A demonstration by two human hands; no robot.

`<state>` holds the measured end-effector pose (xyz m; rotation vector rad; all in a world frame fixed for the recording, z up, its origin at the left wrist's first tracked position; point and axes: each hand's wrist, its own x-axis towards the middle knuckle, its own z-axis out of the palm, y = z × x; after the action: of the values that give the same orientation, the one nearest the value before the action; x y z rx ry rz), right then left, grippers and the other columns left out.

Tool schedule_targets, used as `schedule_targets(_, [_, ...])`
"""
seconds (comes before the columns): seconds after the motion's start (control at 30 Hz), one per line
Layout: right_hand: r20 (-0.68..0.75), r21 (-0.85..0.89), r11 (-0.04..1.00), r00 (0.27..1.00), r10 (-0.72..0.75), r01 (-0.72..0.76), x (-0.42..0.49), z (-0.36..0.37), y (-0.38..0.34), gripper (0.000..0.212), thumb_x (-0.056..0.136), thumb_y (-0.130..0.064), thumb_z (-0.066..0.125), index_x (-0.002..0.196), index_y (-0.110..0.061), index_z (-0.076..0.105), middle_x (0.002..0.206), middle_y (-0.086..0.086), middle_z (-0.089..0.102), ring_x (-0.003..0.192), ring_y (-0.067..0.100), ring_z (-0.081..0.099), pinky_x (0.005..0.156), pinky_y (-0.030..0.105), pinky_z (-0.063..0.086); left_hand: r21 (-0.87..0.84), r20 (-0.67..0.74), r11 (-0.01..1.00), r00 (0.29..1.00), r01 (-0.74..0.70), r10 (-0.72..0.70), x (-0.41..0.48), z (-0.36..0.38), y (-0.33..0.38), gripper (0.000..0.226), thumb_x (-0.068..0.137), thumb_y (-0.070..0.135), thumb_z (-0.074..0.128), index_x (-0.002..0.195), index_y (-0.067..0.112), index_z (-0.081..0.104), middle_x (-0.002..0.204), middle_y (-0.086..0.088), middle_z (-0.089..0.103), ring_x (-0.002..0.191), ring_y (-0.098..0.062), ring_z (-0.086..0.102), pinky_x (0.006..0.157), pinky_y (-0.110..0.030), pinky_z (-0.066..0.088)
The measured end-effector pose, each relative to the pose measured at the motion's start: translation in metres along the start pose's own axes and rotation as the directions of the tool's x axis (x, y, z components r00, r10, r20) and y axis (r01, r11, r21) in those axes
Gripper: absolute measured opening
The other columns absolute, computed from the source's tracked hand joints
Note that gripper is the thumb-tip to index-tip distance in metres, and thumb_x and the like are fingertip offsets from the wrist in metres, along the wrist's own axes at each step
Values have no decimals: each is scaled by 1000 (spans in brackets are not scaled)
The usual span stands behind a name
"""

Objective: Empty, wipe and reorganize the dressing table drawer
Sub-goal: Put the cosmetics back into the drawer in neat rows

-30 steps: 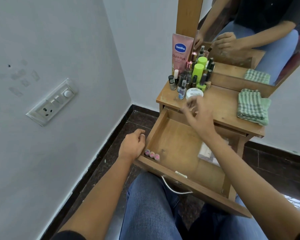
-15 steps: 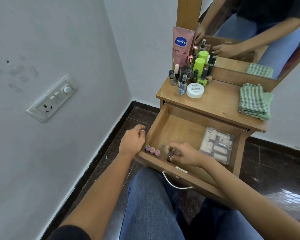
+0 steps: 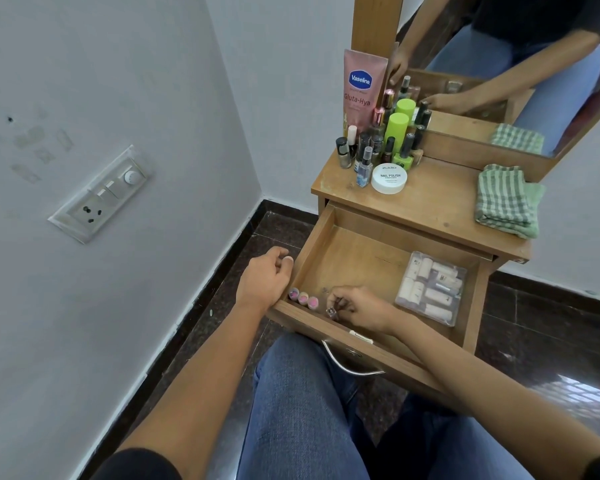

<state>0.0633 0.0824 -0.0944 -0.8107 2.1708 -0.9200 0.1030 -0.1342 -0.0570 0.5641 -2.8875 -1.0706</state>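
The wooden drawer (image 3: 357, 258) of the dressing table stands pulled out over my lap. In its front left corner stand three small bottles with pink caps (image 3: 303, 298). My right hand (image 3: 355, 306) pinches a small nail polish bottle (image 3: 330, 311) just right of that row, low against the drawer's front wall. My left hand (image 3: 265, 277) rests on the drawer's left side wall, fingers loosely curled. A clear plastic box of pale tubes (image 3: 430, 287) lies in the right half of the drawer.
On the tabletop (image 3: 437, 206) stand a pink Vaseline tube (image 3: 361, 90), several nail polish bottles (image 3: 364, 157), green bottles (image 3: 397, 133), a white nail polish jar (image 3: 389, 179) and a folded green checked cloth (image 3: 506, 200). A mirror (image 3: 520, 64) rises behind. A wall with a socket (image 3: 99, 195) is left.
My right hand came down from the tabletop into the drawer carrying a small bottle and now holds it beside the pink-capped row. The left hand stays on the drawer's side.
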Motion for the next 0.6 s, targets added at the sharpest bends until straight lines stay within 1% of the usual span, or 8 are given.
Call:
schedule_targets(0.13, [9,34,999,1000,-19,18,-1,3,1,28,86,7,60,94,-20,59,93,-6,63,90,10,64,85,27,55,2,-2,1000,1000,0,0,0,0,0,35,100,36,46,129,22,57,103,2,68,90,-13,63,83,-33,53])
schedule_targets(0.2, [-3,35,999,1000,-23,23,-1,5,1,26,86,6,61,98,-18,60,94,-4,62,90,10,63,84,23,54,-1,-3,1000,1000,-5,5,0,0,0,34,100,36,46,129,21,58,102,2,68,89,-14,63,82,-33,53])
schedule_targets(0.3, [-39,20,999,999,-26,27,1,7,-2,25,86,5,60,106,-11,61,95,-4,62,88,6,60,81,15,52,5,-5,1000,1000,-7,7,0,0,0,34,100,35,47,129,21,58,101,1,68,85,-13,62,79,-32,52])
schedule_targets(0.5, [-67,23,999,997,-43,45,7,12,-2,27,85,5,60,107,-11,61,98,4,64,92,15,63,82,25,54,12,-7,1000,1000,-5,5,0,0,0,35,100,36,47,129,21,59,102,1,69,87,-14,63,81,-33,53])
schedule_targets(0.6, [-71,15,999,996,-45,47,8,13,-2,28,85,5,60,107,-11,60,99,4,63,92,15,62,82,24,53,5,-6,1000,1000,-1,1,0,0,1,35,99,36,47,129,21,59,101,1,68,83,-13,61,80,-34,52])
